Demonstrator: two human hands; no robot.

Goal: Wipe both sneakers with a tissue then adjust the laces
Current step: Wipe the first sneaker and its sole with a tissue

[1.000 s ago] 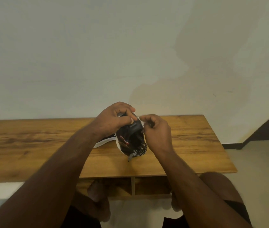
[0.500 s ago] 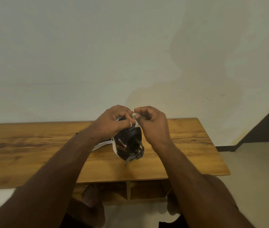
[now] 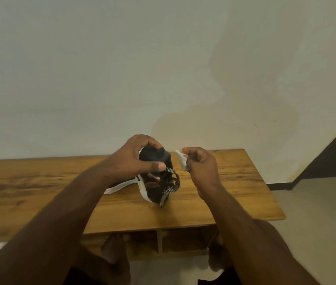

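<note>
Sneaker: a black sneaker (image 3: 155, 161) with a white sole stands on the bench (image 3: 39, 182), near its middle, heel end towards the person; the toe end is raised under the left hand.
Lace: a black-and-white lace (image 3: 172, 183) hangs loose over the sneaker's right side, its tip dangling just above the bench.
Second sneaker: only a white sole edge (image 3: 120, 187) shows behind the left forearm, touching the bench just left of the first sneaker; the rest is hidden.
Tissue: a small crumpled white tissue (image 3: 181, 160) is held in the air just right of the sneaker, not touching it.
Left hand: the left hand (image 3: 130, 159) grips the sneaker's top, fingers curled over the far side, thumb pressed on the near side beside the lace.
Right hand: the right hand (image 3: 201, 165) pinches the tissue in curled fingers, apart from the sneaker.
Hands: apart, each clamped on its own thing.
Bench: wooden, set against a pale wall (image 3: 122, 68); open compartments under its top.
Below: the person's bare feet (image 3: 112, 249) rest on the floor.
</note>
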